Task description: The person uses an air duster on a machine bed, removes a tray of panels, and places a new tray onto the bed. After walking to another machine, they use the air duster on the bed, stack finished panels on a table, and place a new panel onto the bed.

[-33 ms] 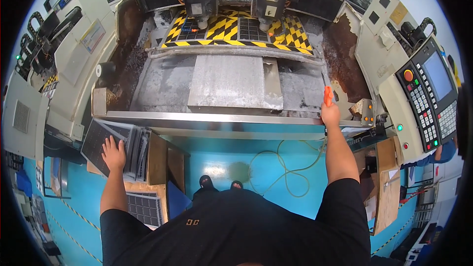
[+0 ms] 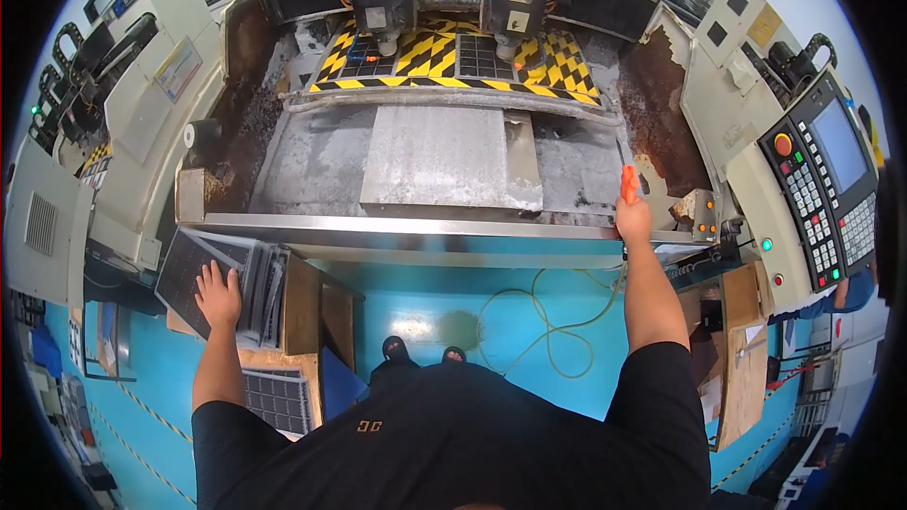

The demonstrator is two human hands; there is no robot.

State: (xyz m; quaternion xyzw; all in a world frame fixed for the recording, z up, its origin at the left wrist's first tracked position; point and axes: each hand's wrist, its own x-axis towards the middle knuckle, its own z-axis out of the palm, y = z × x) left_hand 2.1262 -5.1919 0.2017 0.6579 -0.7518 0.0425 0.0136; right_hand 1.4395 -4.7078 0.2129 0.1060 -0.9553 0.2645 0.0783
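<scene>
My left hand [image 2: 218, 295] lies flat with its fingers spread on the top dark panel [image 2: 189, 264] of a stack. The stack's edges are slightly fanned at its right side, and it rests on a wooden stand [image 2: 301, 307]. On the right, my right hand [image 2: 635, 220] is wrapped round an orange air blow gun [image 2: 628, 184], held upright at the machine's front rail [image 2: 416, 227]. Its lower part is hidden in my fist. Past the rail, a grey metal block [image 2: 435, 156] sits on the machine bed.
Two spindles [image 2: 387, 19] stand over a yellow-and-black striped fixture [image 2: 425, 61] with dark gridded panels. A control panel [image 2: 822, 184] is at the right. A pale hose [image 2: 534, 307] loops across the blue floor. Another gridded panel [image 2: 277, 400] lies below the stack.
</scene>
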